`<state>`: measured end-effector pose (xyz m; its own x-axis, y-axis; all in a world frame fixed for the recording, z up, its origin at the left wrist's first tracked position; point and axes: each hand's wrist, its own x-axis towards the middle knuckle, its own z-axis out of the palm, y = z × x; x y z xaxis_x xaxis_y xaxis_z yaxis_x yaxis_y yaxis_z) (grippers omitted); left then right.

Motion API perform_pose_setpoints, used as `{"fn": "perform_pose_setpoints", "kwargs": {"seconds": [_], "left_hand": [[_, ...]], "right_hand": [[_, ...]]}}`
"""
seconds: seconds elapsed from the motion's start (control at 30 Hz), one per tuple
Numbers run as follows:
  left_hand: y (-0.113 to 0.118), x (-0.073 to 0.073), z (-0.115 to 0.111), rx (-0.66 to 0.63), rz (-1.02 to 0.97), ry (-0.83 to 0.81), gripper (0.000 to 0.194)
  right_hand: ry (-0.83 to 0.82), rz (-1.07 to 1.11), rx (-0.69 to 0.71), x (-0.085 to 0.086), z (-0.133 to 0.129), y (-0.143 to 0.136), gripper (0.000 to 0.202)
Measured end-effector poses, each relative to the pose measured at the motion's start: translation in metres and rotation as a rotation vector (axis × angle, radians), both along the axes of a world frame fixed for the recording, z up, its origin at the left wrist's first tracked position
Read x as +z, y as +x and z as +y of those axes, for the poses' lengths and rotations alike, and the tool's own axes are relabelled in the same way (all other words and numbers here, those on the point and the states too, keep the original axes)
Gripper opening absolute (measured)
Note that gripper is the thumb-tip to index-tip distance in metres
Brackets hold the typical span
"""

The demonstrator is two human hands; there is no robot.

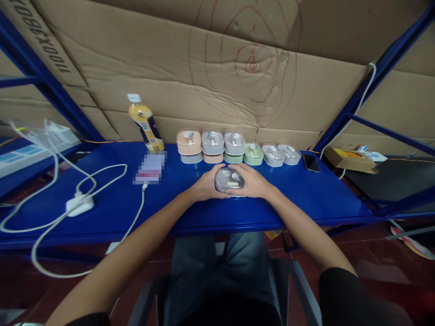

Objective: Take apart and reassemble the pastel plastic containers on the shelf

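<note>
Between my two hands is a grey rounded plastic box (227, 177) with a clear lid and a pale clip on top. My left hand (208, 183) wraps round its left side, and my right hand (254, 181) closes on its right side. The box is low over the front middle of the blue table; whether it touches the surface I cannot tell. Just behind stands a row of similar boxes: a peach box (189, 142), a blue-grey box (213, 142) and a grey box (234, 143) sit on others, with a green box (253, 154) to their right.
Two single grey boxes (273, 155) end the row, with a dark phone (311, 163) beyond. Left on the blue table (183, 208) are a yellow bottle (146, 122), a blurred-out device (150, 167) on a cable, and a white adapter (79, 204). Cardboard (152, 59) walls the back.
</note>
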<state>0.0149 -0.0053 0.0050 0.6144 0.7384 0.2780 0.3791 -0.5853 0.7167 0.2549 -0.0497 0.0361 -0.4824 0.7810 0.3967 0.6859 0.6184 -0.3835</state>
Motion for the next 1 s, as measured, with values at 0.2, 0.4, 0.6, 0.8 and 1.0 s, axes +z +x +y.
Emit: {"fn": "perform_pose_setpoints", "kwargs": {"seconds": [0.2, 0.4, 0.6, 0.8, 1.0], "left_hand": [[-0.004, 0.001, 0.0, -0.064, 0.059, 0.12, 0.067], [-0.007, -0.001, 0.006, -0.058, 0.001, 0.111, 0.042], [-0.027, 0.003, 0.025, 0.045, -0.042, 0.081, 0.05], [-0.035, 0.005, 0.03, 0.099, 0.012, 0.097, 0.075], [-0.016, 0.013, 0.008, 0.036, -0.07, 0.069, 0.093]], "right_hand": [[-0.098, 0.3, -0.162, -0.008, 0.016, 0.049, 0.062], [-0.228, 0.387, -0.234, -0.017, 0.023, 0.075, 0.063], [-0.231, 0.254, -0.263, -0.013, 0.021, 0.079, 0.07], [-0.232, 0.239, -0.206, -0.012, 0.021, 0.082, 0.073], [-0.036, 0.351, -0.097, 0.0, 0.01, 0.062, 0.075]]}}
